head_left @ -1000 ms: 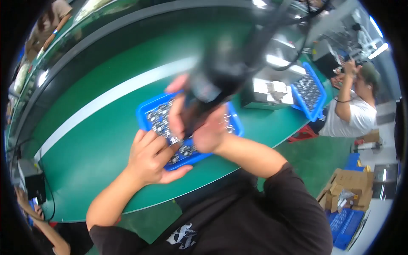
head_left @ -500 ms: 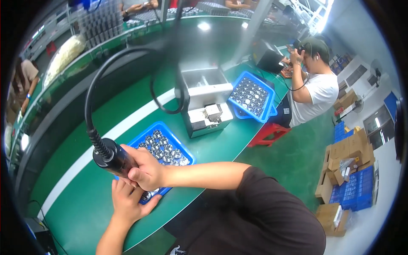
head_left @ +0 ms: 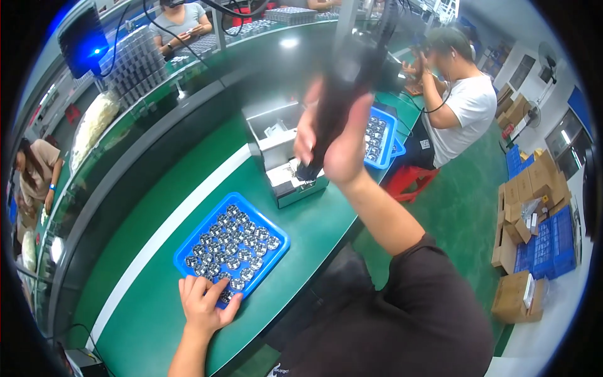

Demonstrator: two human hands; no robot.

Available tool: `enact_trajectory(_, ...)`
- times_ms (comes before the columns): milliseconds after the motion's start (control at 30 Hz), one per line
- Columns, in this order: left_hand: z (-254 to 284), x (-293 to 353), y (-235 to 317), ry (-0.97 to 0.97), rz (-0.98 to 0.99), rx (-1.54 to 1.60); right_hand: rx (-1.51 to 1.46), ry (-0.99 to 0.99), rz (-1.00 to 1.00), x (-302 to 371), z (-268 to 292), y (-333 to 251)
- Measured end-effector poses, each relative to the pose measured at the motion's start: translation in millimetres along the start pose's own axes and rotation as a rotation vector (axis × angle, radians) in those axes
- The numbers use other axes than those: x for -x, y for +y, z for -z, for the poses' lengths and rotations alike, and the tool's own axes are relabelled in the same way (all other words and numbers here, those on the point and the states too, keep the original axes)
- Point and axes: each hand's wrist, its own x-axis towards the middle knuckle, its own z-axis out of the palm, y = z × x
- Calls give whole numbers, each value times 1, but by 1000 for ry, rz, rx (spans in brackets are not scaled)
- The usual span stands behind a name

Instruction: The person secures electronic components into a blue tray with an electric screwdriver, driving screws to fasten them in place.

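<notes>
My right hand [head_left: 345, 141], blurred by motion, is wrapped round a black corded electric screwdriver [head_left: 336, 100]. The tool points down, its tip over the front of a grey box-shaped machine [head_left: 292, 196] that looks like a screw feeder; whether they touch cannot be made out. At the near corner of a blue tray [head_left: 276, 227], my left hand [head_left: 204, 305] lies with thumb and fingers apart. Its fingertips reach over the rim beside the small round black-and-silver parts [head_left: 232, 262], several of which fill the tray. Any contact with a single part is unclear.
Behind the machine, a second blue tray [head_left: 391, 141] of similar parts stands on the green table [head_left: 147, 314]. To the right, a co-worker in a white shirt [head_left: 468, 119] sits on a red stool [head_left: 411, 182]. A conveyor line with a dark edge [head_left: 135, 179] curves along the left.
My right hand has carried the screwdriver from over the near tray up and right to the machine. My left hand remains at the tray's near corner, where the parts are now uncovered.
</notes>
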Motion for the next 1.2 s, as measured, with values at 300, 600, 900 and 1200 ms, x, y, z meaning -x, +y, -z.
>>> enact_trajectory(300,4,-4,-5,28,1,-46,130,117,-38,-22,25,41)
enact_trajectory(600,-5,12,-13,102,-48,110,-150,106,-200,34,27,47)
enact_trajectory(900,-12,18,-14,163,-59,79,-418,-268,-68,43,-104,44)
enact_trajectory(1200,-1,15,-25,187,-41,-52,-457,-303,-209,59,-152,80)
